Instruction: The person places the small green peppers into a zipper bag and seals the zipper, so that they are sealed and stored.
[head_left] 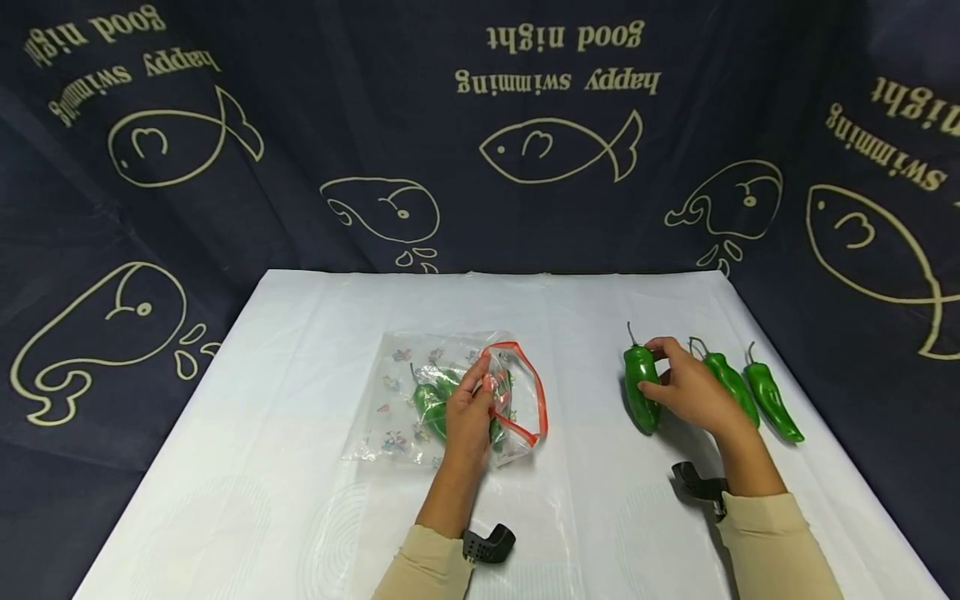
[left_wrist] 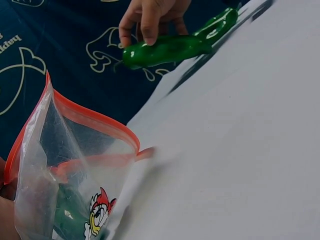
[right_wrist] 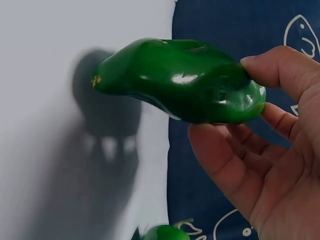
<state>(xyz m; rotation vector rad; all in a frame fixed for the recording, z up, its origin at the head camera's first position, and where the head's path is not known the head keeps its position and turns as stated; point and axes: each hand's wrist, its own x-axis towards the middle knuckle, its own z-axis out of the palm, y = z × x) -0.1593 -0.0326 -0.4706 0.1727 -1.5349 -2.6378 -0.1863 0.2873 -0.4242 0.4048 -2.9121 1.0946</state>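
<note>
My right hand (head_left: pixel 693 387) pinches a glossy green pepper (head_left: pixel 640 390) between thumb and fingers near its stem end. In the right wrist view this pepper (right_wrist: pixel 170 80) hangs over the white cloth, casting a shadow on it. With my left hand (head_left: pixel 470 417) I grip the edge of a clear zip bag (head_left: pixel 375 417) that has a red-orange zip strip and cartoon prints. Its mouth gapes toward the right. Green peppers (head_left: pixel 429 407) lie inside the bag, partly hidden by my left hand. The left wrist view shows the open bag mouth (left_wrist: pixel 97 117) close up.
Two more green peppers, one (head_left: pixel 723 379) partly behind my right hand and another (head_left: pixel 772 402) farther right, lie on the white-covered table (head_left: pixel 247 400). A dark blue curtain (head_left: pixel 420 92) with fish and whale drawings stands behind the table and along its sides.
</note>
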